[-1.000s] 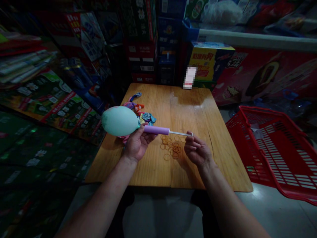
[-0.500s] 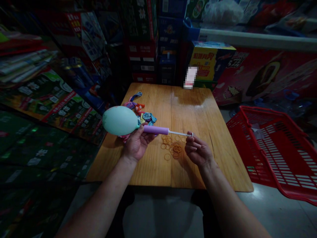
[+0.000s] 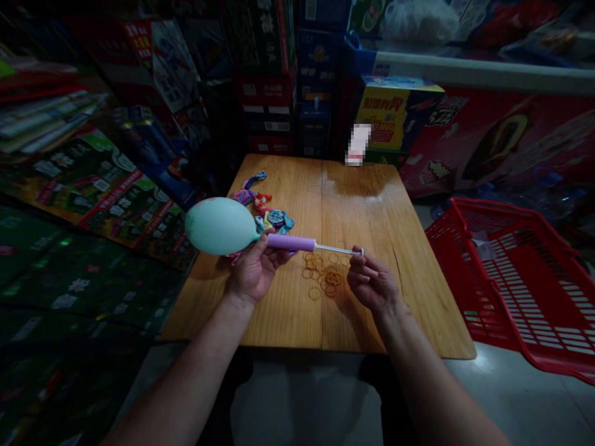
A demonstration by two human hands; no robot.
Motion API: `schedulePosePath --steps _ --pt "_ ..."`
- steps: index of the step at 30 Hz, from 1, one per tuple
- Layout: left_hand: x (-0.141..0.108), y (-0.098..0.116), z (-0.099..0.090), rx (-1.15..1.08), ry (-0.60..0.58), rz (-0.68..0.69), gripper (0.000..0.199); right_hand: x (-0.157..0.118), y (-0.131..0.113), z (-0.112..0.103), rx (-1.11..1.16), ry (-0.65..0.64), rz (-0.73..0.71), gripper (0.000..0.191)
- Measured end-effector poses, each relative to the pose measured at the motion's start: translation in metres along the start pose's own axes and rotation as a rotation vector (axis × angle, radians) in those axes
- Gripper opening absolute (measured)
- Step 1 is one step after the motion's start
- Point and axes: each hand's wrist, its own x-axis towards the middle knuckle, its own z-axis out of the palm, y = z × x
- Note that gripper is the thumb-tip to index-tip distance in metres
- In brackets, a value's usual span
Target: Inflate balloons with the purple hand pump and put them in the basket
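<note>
A purple balloon pump point(image 3: 292, 243) lies level above the table, its white rod drawn well out to the right. My left hand point(image 3: 255, 270) is closed around the pump's left end, thumb on top, where the neck of a balloon meets the nozzle. That mint-green balloon point(image 3: 220, 226) is inflated and points left. The fingers of my right hand point(image 3: 373, 282) are closed on the white handle point(image 3: 361, 252) at the rod's end. Below the pump, several rubber bands point(image 3: 331, 277) lie loose on the table. Uninflated balloons point(image 3: 277, 218) in mixed colours are heaped behind the left hand.
The wooden table point(image 3: 367, 214) has a worn patch at its far side. A red shopping basket point(image 3: 504, 282) stands to its right. Stacked cartons point(image 3: 125, 186) crowd the left, and a yellow-and-blue box point(image 3: 383, 111) stands beyond the far edge.
The mint-green balloon has grown a little larger and reaches farther left. The pump and my left hand have shifted slightly left; my right hand is almost where it was, still on the handle.
</note>
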Motion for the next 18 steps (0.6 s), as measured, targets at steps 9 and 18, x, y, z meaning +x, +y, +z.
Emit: schedulePosePath --steps 9,18 --pt "-0.006 -0.014 0.005 0.027 -0.058 -0.106 0.031 0.003 0.01 0.004 -0.098 0.034 0.066 0.01" --pt "-0.011 -0.017 0.006 0.028 -0.05 -0.099 0.035 0.005 0.022 0.003 -0.05 0.061 0.066 0.009"
